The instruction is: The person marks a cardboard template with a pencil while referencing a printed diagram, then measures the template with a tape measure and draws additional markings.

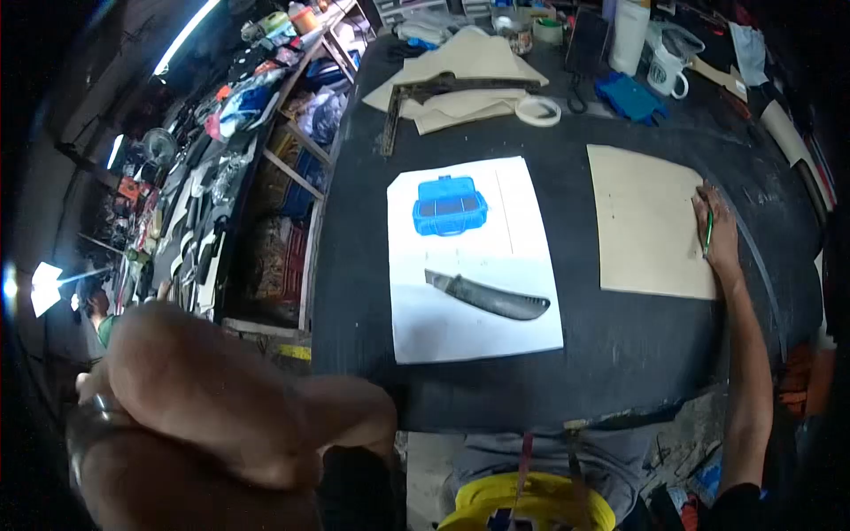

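Observation:
My right hand (715,226) rests on the right edge of a tan cardboard sheet (655,221), its fingers closed on a green pen (709,232). Large and blurred at the lower left, my left hand (195,398) is close to the camera, a metal band showing at its left; what its fingers do cannot be made out. A white paper (469,332) with a picture of a blue case (450,205) lies left of the cardboard. On that paper is a dark-handled knife (496,298), its blade pointing left.
Cardboard pieces (469,57), a dark metal square (390,119) and a tape roll (537,111) lie at the table's back. Behind the cardboard sheet are a blue cloth (630,97), a white mug (664,75) and a white bottle (629,35). Cluttered shelves (297,168) stand left.

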The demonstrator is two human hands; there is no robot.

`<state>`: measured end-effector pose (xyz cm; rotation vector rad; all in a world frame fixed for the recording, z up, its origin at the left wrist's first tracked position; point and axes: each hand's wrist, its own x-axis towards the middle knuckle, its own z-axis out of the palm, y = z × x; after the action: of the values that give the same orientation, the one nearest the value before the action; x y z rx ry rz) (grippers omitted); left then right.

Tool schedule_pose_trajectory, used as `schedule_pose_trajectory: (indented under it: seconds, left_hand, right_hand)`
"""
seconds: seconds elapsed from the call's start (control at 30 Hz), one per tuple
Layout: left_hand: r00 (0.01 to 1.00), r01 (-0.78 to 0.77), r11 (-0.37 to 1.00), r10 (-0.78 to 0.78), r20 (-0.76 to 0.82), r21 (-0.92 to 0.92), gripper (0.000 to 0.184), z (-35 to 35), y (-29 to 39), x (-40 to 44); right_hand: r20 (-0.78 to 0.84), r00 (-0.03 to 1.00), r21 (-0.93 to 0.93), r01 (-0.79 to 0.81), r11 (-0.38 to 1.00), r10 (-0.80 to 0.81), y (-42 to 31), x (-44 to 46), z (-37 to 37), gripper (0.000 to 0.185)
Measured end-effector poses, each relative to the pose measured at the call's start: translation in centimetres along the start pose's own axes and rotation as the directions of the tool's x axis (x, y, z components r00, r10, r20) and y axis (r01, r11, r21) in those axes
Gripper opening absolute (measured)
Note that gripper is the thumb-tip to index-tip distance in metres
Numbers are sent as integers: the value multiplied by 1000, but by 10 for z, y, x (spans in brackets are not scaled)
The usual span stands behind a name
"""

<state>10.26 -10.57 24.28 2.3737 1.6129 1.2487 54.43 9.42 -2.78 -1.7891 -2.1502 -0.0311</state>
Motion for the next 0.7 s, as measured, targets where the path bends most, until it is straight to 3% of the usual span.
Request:
schedule_pose_trajectory:
  seconds: [0.07,0.2,0.37,0.67,0.7]
  left_hand:
    - [993,-32,986,49,-105,162,27,-95,-44,-38]
    - [953,20,901,114,-282,432,25,-95,-34,-59]
    - [875,215,709,166,-455,671,22,-64,-43,-50]
    - [676,595,183,414,-610,783,18,-69,-53,-98]
    - [657,629,121,446,-608,768,17,-36,-44,-77]
  right_hand:
    - [-95,995,14,-12,1000,14,-12,23,-3,47]
    - [-80,997,35,-21,999,24,-9,24,-9,48]
    - [-67,998,-11,-5,1000,4,-8,21,-6,48]
    - [-75,997,14,12,1000,-11,-6,24,-6,45]
    - [-74,997,9,13,1000,-12,-6,22,-7,44]
